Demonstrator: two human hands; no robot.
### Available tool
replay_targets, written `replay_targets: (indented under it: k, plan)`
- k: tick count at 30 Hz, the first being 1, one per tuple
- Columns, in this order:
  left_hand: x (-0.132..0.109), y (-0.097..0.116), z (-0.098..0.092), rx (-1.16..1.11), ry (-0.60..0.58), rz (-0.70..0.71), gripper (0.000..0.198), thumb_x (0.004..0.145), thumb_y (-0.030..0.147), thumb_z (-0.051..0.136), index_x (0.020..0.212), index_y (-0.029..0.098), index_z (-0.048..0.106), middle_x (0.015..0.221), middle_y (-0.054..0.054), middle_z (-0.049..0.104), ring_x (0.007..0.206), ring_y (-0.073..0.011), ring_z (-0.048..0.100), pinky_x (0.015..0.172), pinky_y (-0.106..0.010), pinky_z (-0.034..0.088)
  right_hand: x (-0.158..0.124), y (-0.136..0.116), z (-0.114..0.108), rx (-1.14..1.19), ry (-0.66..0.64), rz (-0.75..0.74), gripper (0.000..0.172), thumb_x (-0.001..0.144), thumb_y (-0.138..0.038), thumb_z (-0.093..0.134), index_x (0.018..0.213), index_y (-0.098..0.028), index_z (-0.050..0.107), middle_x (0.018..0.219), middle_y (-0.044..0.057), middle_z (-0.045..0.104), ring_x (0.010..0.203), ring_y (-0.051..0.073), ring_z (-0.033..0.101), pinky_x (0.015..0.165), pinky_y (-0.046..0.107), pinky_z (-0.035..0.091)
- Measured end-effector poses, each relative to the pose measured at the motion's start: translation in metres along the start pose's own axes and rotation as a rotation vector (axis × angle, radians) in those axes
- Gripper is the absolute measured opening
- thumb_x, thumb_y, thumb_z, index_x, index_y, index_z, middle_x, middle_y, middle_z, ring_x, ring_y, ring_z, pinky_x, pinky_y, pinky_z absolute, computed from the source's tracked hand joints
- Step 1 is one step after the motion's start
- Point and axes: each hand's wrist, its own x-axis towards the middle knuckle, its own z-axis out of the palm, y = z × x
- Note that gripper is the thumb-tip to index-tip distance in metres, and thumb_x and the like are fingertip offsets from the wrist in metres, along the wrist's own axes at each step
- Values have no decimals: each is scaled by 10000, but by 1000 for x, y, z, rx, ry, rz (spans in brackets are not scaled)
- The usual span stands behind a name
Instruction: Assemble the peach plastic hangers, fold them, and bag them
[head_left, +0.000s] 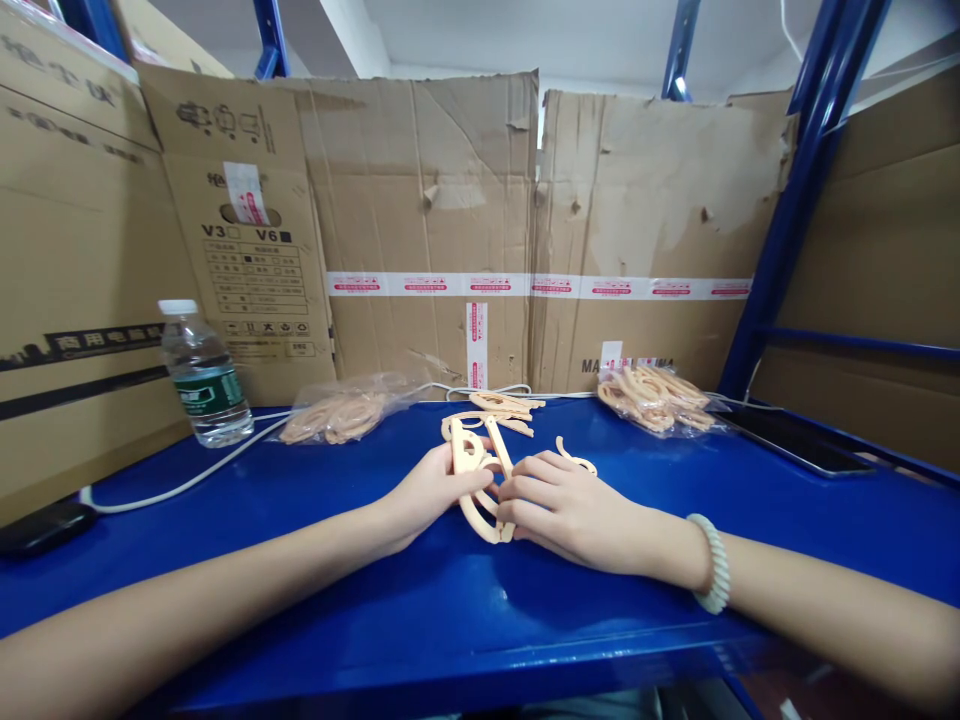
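Above the table's middle, my two hands hold what looks like a beige folding hanger (468, 452), with flat curved arms and cut-out openings. My left hand (427, 487) is closed on its left side, thumb lying across the front. My right hand (562, 505) is closed around its right side, fingers bent over the straight arm and hiding part of it. At the lower end the two arms meet. Just beyond my right hand lies a curved beige hook (576, 460), partly covered by the hand. Behind the hanger rest several loose beige hanger parts (499, 405).
On the blue table (360, 610) are a clear bag of beige parts (337, 415) at left and another bag (656, 400) at right. A water bottle (202, 375), white cable (172, 497), black device (45, 528) and dark tablet (799, 440) lie around. Cardboard (427, 200) walls the back.
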Motion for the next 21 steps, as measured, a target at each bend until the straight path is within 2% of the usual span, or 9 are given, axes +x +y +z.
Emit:
replay_targets:
  k: [3, 6, 10, 12, 15, 21]
  plan:
    - [-1, -2, 2, 91, 0, 4, 467, 684, 129, 710, 1127, 149, 566, 993, -65, 693, 819, -195, 653, 720, -306, 526, 0, 0, 2, -18, 31, 8, 198, 1015, -214, 407, 1016, -172, 600, 1026, 69, 664, 966, 205, 528, 827, 347, 384]
    - [-2, 0, 3, 57, -25, -11, 437, 671, 128, 705, 1090, 147, 583, 953, -46, 695, 796, -175, 649, 697, -275, 526, 0, 0, 3, -78, 60, -11, 203, 1014, -189, 405, 967, -181, 602, 1022, 52, 662, 976, 205, 519, 835, 355, 362]
    - [0, 0, 2, 4, -41, -16, 329, 713, 261, 749, 989, 132, 626, 874, -38, 693, 780, -169, 648, 728, -271, 530, -2, 0, 5, -168, 63, -12, 210, 1012, -175, 400, 943, -181, 599, 1052, 53, 641, 972, 212, 498, 837, 362, 343]
    - [0, -3, 2, 7, -24, -21, 342, 732, 355, 753, 953, 120, 639, 843, -50, 694, 759, -180, 655, 725, -292, 540, -2, 1, 6, -214, 61, 5, 186, 1004, -170, 410, 984, -176, 595, 1076, 75, 622, 971, 223, 485, 839, 372, 340]
    - [1, -6, 1, 15, 20, -24, 411, 726, 466, 752, 899, 110, 643, 836, -75, 701, 729, -195, 660, 717, -328, 557, -3, 3, 9, -250, 18, 78, 146, 978, -168, 445, 1033, -154, 580, 1048, 101, 599, 929, 237, 477, 849, 393, 334]
    - [1, -7, 1, 31, 98, -4, 436, 726, 531, 733, 767, 107, 638, 779, -70, 686, 740, -193, 667, 721, -310, 569, -5, 5, 15, -214, -124, 281, 54, 916, -143, 490, 924, -157, 541, 853, 60, 591, 830, 230, 491, 860, 393, 293]
